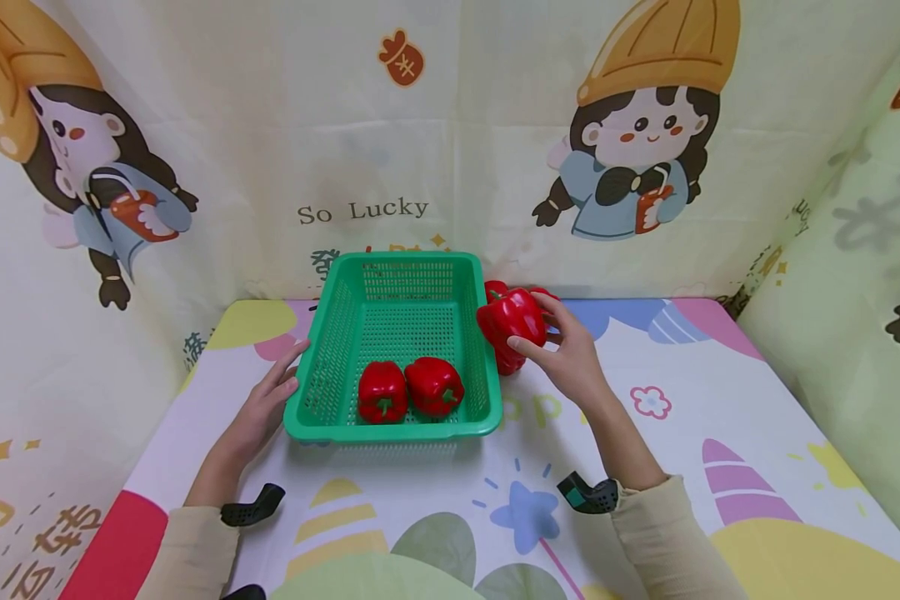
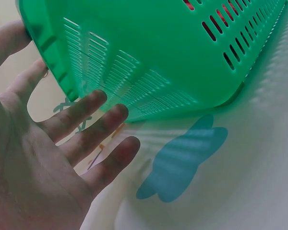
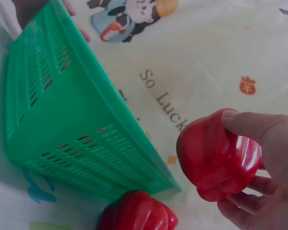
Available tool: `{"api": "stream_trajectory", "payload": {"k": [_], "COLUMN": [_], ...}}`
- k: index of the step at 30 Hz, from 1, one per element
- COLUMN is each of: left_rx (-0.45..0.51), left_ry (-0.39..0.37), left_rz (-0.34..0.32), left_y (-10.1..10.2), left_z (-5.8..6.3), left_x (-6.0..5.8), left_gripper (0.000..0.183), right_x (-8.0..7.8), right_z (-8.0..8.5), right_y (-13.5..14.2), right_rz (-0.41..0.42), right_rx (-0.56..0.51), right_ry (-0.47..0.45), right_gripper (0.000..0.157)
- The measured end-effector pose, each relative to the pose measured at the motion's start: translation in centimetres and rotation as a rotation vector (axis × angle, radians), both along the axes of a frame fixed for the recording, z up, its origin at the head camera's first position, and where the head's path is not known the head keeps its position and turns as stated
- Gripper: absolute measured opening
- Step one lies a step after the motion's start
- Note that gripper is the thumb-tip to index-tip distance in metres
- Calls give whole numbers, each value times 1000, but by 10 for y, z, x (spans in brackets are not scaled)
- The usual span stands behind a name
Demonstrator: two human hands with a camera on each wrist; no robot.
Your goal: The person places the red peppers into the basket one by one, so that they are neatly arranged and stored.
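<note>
Watching remotely, I see a makeshift booth [image 1: 817, 258], in what kind of building I cannot tell: creased, printed sheets [image 1: 495, 167] wall 3 sides, with "So Lucky" lettering [image 1: 363, 210] on the back one, and bright cartoon shapes [image 1: 527, 517] cover the worktop [image 1: 450, 483].

A red pepper [image 3: 217, 155] is held by the right hand [image 3: 281, 155], apart from the green basket [image 3: 74, 105]; a second pepper [image 3: 138, 214] is seen just beside the basket.

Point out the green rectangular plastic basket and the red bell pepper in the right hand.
Green rectangular plastic basket [image 1: 393, 433], head view: near rim.
Held red bell pepper [image 3: 215, 154], right wrist view: facing side.
</note>
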State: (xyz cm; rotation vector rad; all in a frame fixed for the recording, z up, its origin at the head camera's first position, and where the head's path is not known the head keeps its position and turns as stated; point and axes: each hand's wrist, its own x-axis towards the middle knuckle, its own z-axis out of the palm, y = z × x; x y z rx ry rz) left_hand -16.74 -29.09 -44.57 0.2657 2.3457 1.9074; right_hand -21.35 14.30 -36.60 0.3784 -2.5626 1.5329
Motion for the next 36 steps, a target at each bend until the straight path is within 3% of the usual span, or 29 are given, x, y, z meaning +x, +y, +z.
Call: {"api": "stream_trajectory", "payload": {"k": [13,36], "left_rx": [12,5], "left_ry": [4,10], "left_rz": [-13,-11], "left_y": [0,0], "left_z": [1,1], "left_x": [1,2], "left_gripper": [55,55], "right_x": [-1,-5], "right_z": [2,1], "right_y": [-5,-12], "right_rz": [5,27], "right_rx": [-2,19], "right_ry": [-36,-22], "right_gripper": [73,72]}}
